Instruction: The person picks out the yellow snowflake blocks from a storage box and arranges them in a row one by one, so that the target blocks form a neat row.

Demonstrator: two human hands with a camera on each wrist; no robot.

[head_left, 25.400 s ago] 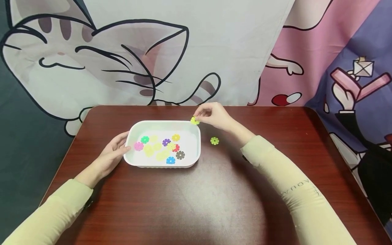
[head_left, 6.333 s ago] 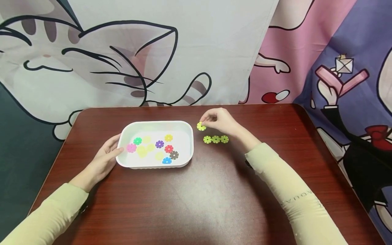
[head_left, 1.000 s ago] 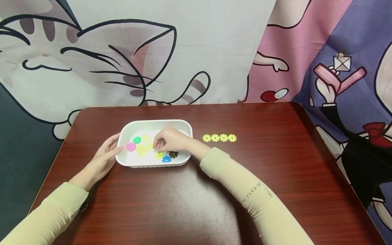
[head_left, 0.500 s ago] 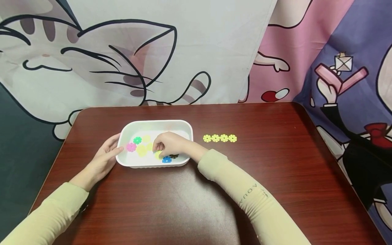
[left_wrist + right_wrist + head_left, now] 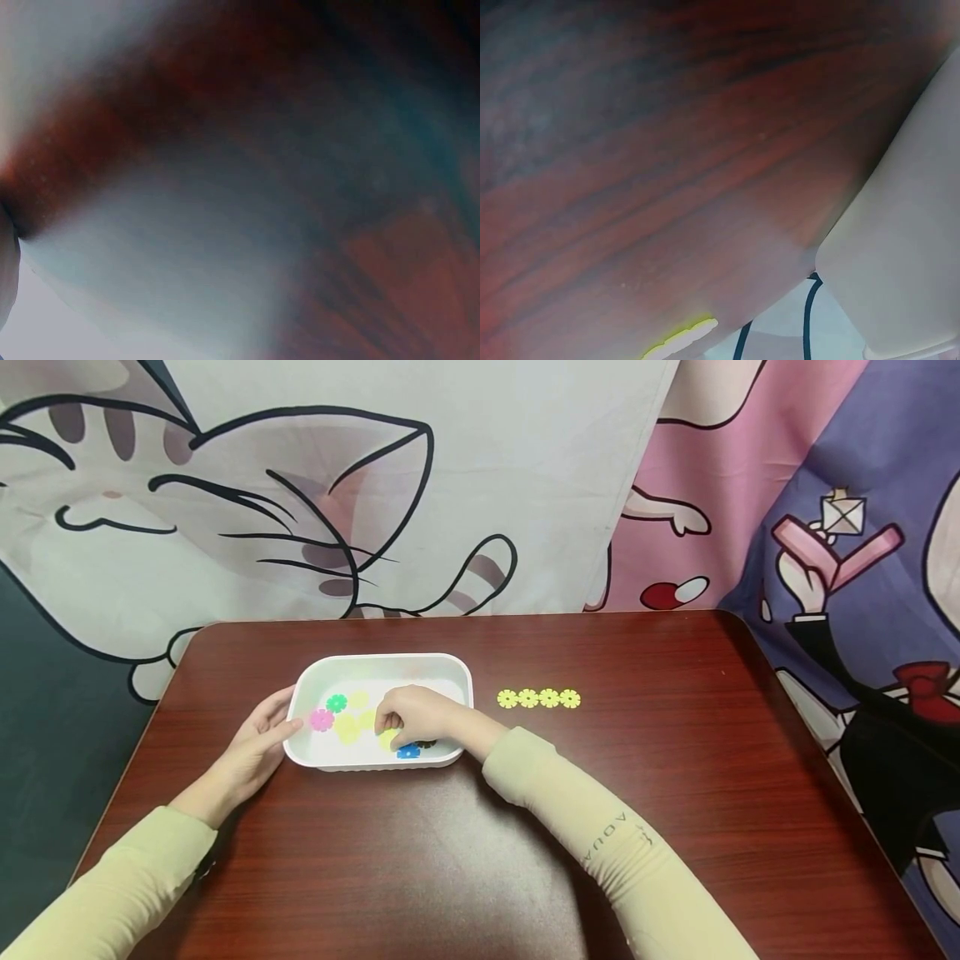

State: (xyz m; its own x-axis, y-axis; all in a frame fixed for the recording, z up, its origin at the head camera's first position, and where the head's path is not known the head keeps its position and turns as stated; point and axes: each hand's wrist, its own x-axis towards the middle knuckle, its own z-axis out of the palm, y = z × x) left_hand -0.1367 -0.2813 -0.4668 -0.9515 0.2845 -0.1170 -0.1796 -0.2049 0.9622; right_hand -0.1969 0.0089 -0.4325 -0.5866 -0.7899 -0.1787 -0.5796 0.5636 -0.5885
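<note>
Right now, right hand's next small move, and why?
Probably the right hand should pinch the yellow piece next to the blue piece, then lift: it looks within grasp, the left hand holds the white tray, and the yellow row outside matches its colour. Contact is unclear.

Dark disc [image 5: 427,744] mostly hidden

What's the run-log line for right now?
left hand: grips white rectangular plastic tray; right hand: in tray, grip unclear; four yellow flower-shaped discs: in row on brown table
</note>
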